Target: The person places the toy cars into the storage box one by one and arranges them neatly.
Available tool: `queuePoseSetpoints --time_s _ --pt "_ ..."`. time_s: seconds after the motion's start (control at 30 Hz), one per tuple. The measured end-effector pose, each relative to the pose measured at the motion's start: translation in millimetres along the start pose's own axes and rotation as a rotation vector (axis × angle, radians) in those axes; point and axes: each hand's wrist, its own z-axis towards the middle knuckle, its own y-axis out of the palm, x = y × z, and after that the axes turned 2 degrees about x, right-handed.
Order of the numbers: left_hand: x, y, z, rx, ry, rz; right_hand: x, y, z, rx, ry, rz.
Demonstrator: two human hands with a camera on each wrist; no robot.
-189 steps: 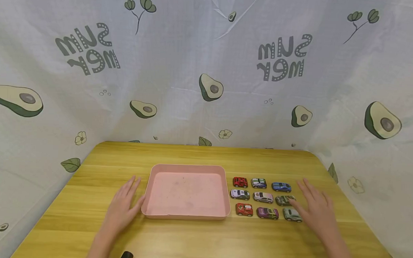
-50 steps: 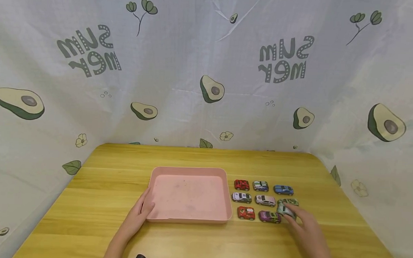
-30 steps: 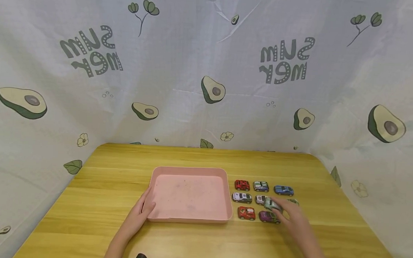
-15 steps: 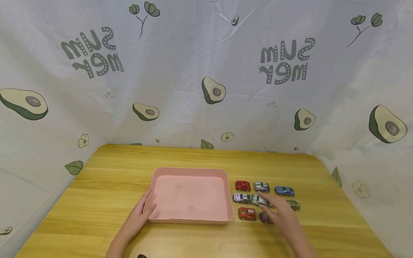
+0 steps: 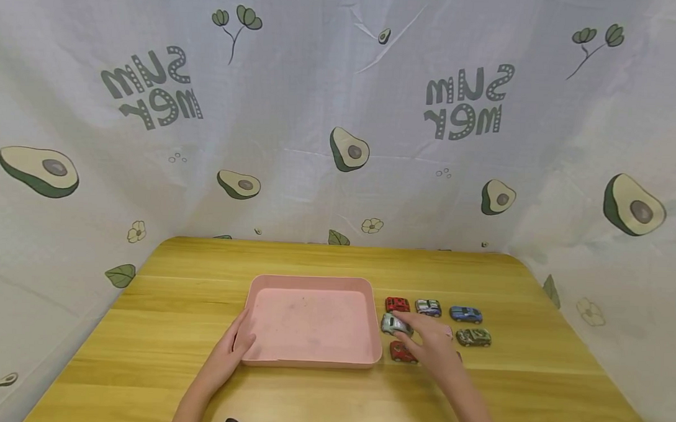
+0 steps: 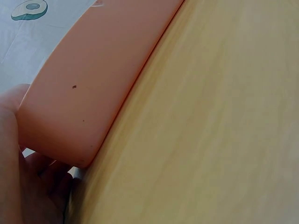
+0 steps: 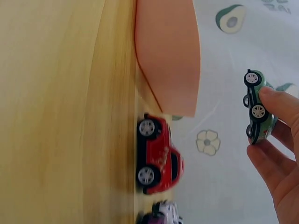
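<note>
My right hand (image 5: 436,354) pinches a light green toy car (image 5: 394,325) between thumb and fingers, beside the tray's right wall. In the right wrist view the green car is held up off the table, its wheels facing left. My left hand (image 5: 227,355) grips the left wall of the shallow pink tray (image 5: 310,363), thumb over the rim and fingers outside. Below the held car sits a red car (image 7: 161,156) on the table. Behind it is another red car (image 5: 397,305). The held car and right hand hide the white car and most of the pink-white and purple ones.
Further right stand a white-green-blue car (image 5: 428,308), a blue car (image 5: 466,313) and a camouflage car (image 5: 473,337). The wooden table (image 5: 309,399) runs to a printed cloth (image 5: 297,98) at the back and sides.
My right hand has picked up the light green car from the front right of the group and carried it left over the others towards the tray. Earlier, my left hand moved onto the tray's wall.
</note>
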Motion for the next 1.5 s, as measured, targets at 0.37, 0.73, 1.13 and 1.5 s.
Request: queuePoseSetpoints --time_s 0.37,0.73,1.13,1.5 --pt "1.0 -0.8 0.0 -0.001 0.003 -0.001 -25 22 11.5 -0.053 0.027 0.091" --pt "-0.6 1.7 0.8 0.013 0.026 0.006 -55 40 25.6 -0.148 -0.018 0.138" --pt "1.9 -0.3 -1.0 0.015 0.018 0.002 -80 67 33.8 -0.216 -0.126 0.166" --pt "0.8 0.0 0.6 0.013 0.005 0.015 -110 87 39.5 -0.355 -0.035 0.195"
